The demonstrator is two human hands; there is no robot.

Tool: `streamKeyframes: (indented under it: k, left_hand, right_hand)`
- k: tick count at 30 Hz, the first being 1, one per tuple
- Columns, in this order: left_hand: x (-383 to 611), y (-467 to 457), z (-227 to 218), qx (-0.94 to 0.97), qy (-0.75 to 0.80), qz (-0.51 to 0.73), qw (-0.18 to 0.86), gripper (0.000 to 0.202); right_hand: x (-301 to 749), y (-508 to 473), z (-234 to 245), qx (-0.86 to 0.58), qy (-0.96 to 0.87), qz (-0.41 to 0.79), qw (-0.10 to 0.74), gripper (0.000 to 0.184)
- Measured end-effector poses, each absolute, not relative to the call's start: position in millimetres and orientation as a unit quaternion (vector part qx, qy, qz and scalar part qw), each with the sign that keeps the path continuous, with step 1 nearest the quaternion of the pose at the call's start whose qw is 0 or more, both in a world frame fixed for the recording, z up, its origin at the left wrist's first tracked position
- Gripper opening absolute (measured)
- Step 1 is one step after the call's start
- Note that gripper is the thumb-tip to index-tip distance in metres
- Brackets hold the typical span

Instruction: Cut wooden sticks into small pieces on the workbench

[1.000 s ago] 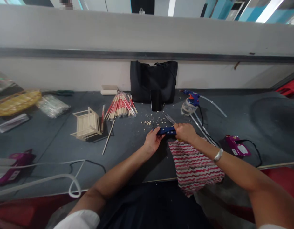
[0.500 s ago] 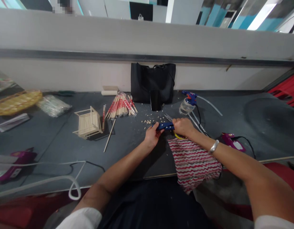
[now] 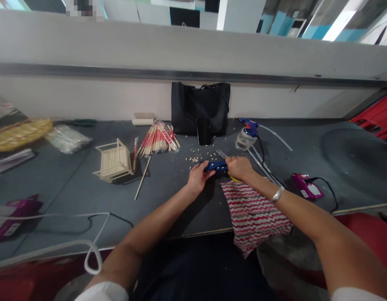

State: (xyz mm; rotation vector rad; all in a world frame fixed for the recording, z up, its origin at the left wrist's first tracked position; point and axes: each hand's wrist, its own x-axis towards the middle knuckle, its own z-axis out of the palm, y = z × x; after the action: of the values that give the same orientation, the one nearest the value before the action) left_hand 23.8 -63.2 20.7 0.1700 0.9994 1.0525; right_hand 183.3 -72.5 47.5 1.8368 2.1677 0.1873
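My left hand (image 3: 197, 178) and my right hand (image 3: 239, 167) meet at the middle of the grey table (image 3: 70, 188). Between them lies a blue-handled cutting tool (image 3: 216, 166) with metal blades (image 3: 221, 153) pointing away from me. My right hand is closed over the tool's right end. My left hand's fingers pinch its left end. Small wood offcuts (image 3: 196, 158) are scattered just beyond the tool. A red and white striped cloth (image 3: 254, 215) lies under my right forearm and hangs over the table's front edge.
A small stick-built frame (image 3: 113, 161), a loose stick (image 3: 142, 177) and a bundle of wrapped chopsticks (image 3: 158, 140) lie to the left. A black bag (image 3: 200, 106) stands against the wall. A blue glue gun (image 3: 249, 124), purple glue guns (image 3: 306, 186) and white cords (image 3: 93, 251) lie around.
Both hands stay on the blue tool and have shifted slightly away from me. The camera has tilted a little; nothing else on the table has moved.
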Motion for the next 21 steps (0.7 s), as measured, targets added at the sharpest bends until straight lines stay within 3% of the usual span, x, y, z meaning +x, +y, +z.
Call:
streamKeyframes:
  k: [21]
  left_hand:
    - [28,-57,16,0.315,0.532,0.431,0.658,0.051]
  right_hand:
    - [179,-64,23,0.680,0.728,0.030,0.079,0.036]
